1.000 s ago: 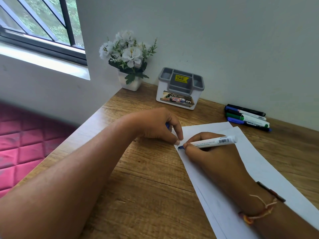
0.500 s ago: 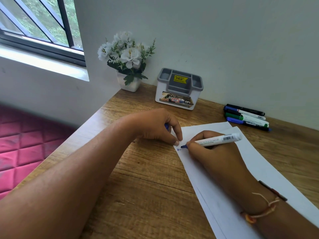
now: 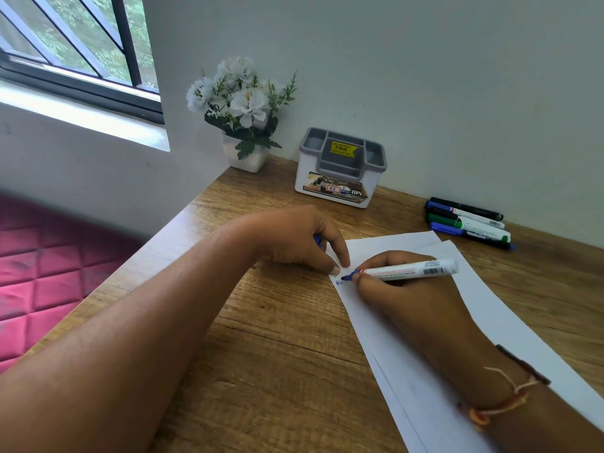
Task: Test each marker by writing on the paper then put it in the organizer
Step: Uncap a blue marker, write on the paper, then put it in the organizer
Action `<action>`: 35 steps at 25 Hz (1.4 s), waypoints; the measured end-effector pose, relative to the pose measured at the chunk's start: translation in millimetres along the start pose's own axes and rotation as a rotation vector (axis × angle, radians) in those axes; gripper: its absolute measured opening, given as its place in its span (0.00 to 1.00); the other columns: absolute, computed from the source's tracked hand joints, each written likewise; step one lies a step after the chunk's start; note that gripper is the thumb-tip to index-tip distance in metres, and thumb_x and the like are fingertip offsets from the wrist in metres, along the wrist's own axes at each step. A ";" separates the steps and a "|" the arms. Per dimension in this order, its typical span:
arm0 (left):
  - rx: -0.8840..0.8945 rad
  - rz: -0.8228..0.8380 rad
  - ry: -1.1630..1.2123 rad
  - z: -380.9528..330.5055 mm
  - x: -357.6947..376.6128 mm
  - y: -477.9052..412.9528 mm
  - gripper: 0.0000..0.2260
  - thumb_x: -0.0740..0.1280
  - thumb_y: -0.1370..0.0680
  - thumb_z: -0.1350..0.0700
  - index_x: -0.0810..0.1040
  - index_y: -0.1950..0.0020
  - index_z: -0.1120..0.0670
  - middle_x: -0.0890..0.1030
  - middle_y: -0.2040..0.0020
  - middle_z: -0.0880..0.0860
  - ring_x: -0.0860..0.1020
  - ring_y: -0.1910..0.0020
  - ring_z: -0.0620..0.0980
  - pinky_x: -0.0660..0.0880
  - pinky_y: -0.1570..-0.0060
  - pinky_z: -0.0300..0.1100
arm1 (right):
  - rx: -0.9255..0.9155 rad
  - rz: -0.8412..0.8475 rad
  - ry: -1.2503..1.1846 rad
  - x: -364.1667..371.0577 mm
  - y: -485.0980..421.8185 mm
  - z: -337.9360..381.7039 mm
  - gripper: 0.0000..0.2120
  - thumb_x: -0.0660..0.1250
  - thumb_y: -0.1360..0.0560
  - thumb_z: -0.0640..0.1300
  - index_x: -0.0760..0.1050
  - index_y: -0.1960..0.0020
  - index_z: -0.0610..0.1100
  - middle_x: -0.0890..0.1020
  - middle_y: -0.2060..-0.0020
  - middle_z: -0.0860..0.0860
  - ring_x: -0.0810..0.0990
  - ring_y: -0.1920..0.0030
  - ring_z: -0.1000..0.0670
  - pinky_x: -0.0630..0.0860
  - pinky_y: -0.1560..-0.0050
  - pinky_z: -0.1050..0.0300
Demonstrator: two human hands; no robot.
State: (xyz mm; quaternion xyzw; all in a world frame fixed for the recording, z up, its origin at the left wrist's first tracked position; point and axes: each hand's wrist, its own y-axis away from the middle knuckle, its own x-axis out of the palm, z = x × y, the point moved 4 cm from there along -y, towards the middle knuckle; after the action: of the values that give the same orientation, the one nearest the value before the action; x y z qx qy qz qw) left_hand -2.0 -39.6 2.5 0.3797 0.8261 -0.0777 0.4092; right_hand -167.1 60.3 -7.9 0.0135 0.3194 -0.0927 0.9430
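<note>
My right hand [image 3: 402,292] grips a white marker with a blue tip [image 3: 408,271], and the tip touches the white paper [image 3: 510,325] near its left edge, beside a small blue mark [image 3: 339,282]. My left hand [image 3: 294,238] holds the paper's corner down with its fingertips and curls round the blue cap [image 3: 317,240]. The white and grey organizer [image 3: 341,168] stands at the back by the wall. Several capped markers [image 3: 467,223] lie in a row at the back right.
A white pot of white flowers [image 3: 243,116] stands in the desk's back left corner. The wooden desk [image 3: 277,354] ends on the left above a pink quilted surface [image 3: 36,279]. A window [image 3: 65,44] is at the upper left.
The marker tip has moved slightly right along the paper's left edge and left a small blue mark. My left hand has stayed on the paper's corner.
</note>
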 end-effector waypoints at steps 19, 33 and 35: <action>-0.006 0.013 -0.002 0.9 0.4 -1.7 0.09 0.74 0.25 0.50 0.85 0.48 0.38 0.79 0.59 0.46 0.73 0.62 0.44 0.71 0.57 0.41 | -0.030 -0.016 0.059 0.5 -2.1 -2.7 0.04 0.73 0.29 0.50 0.83 0.57 0.51 0.85 0.63 0.55 0.81 0.60 0.62 0.73 0.68 0.73; -0.002 0.021 -0.017 -0.3 -0.6 -1.8 0.08 0.74 0.25 0.49 0.84 0.48 0.37 0.78 0.60 0.45 0.73 0.62 0.43 0.69 0.59 0.39 | -0.008 -0.051 0.022 -3.1 -3.3 -4.6 0.02 0.73 0.29 0.48 0.84 0.57 0.51 0.86 0.62 0.54 0.82 0.60 0.59 0.72 0.68 0.72; -0.009 0.025 -0.014 0.7 -0.4 -2.3 0.08 0.74 0.25 0.49 0.84 0.49 0.36 0.79 0.60 0.45 0.73 0.62 0.44 0.70 0.59 0.39 | -0.004 -0.047 0.027 -2.9 -3.7 -4.7 0.03 0.73 0.29 0.48 0.84 0.56 0.51 0.85 0.61 0.54 0.82 0.59 0.57 0.71 0.67 0.71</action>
State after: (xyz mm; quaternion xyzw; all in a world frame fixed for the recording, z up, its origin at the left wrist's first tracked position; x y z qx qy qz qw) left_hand -3.0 -41.7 1.9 0.3875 0.8188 -0.0713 0.4176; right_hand -172.8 57.6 -9.8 0.0052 0.3327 -0.1141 0.9361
